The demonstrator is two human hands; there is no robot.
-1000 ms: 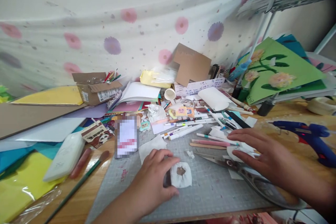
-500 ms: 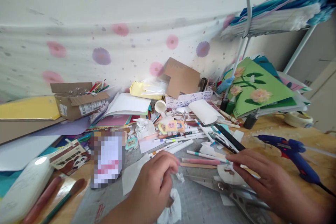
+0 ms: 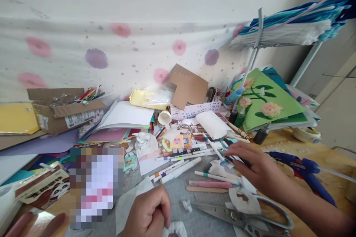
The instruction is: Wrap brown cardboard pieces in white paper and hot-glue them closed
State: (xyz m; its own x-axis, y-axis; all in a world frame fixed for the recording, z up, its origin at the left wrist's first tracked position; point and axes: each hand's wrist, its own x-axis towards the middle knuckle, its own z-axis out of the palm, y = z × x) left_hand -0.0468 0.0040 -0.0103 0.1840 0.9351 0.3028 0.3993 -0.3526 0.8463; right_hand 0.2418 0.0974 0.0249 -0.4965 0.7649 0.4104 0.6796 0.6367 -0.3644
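Observation:
My left hand [image 3: 148,213] is curled into a fist at the bottom middle, fingers closed over the edge of a small white paper piece [image 3: 174,229] on the grey cutting mat [image 3: 178,192]. My right hand [image 3: 257,168] stretches left over the pile of pens, fingers spread flat. Its fingertips rest on a black pen and white markers [image 3: 214,148]. It holds nothing. Just below that hand lie a white paper cut-out with a brown hole [image 3: 243,200] and large metal scissors [image 3: 244,218]. A pink stick [image 3: 210,184] and a wooden stick [image 3: 207,189] lie left of them.
A blue glue gun [image 3: 303,170] lies right of my right hand on the wooden table. A green flower card [image 3: 264,100] leans at the back right, with a tape roll [image 3: 307,133] beside it. At left are a cardboard box [image 3: 61,107], a panda box [image 3: 41,187] and coloured paper sheets.
The view has tilted up. My right hand moved from the cut-out by the scissors up and left onto the pens. My left hand lifted the white paper piece and closed.

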